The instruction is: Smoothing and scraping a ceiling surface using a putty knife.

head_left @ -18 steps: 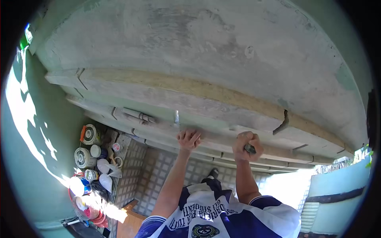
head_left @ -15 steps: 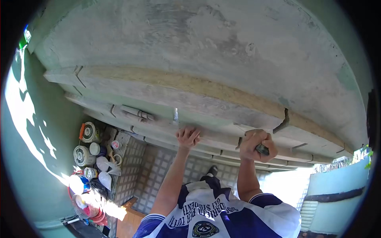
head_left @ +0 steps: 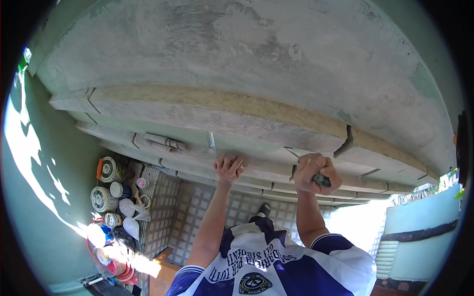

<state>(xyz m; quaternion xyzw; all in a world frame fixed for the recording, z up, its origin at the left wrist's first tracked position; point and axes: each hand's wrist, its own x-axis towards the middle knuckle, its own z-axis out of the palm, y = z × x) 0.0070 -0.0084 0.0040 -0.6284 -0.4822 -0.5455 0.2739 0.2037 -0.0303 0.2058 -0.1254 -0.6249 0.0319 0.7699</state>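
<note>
My left hand (head_left: 229, 168) rests at the edge of a long concrete ledge (head_left: 266, 167), its fingers bent over the edge. Farther right, my right hand (head_left: 316, 173) is a closed fist around a hand tool with a dark handle (head_left: 322, 180). The handle's end sticks out beside the fingers; the tool's working end is mostly hidden by the hand. A thin pale strip (head_left: 291, 152) shows just beyond that fist, against the recessed greenish surface. Whether it belongs to the tool I cannot tell.
Above my hands runs a thicker ledge (head_left: 207, 106) with gaps, below a grey patched surface (head_left: 207, 44). Rolled pale pieces (head_left: 163, 142) lie on the lower ledge. Several buckets (head_left: 102, 199), tubs and bags stand on a slatted surface at left, near a green wall (head_left: 54, 212).
The whole view has shifted slightly, so ledges and hands sit a little farther left. The pale strip beside my right fist shows more clearly. Both hands keep their hold.
</note>
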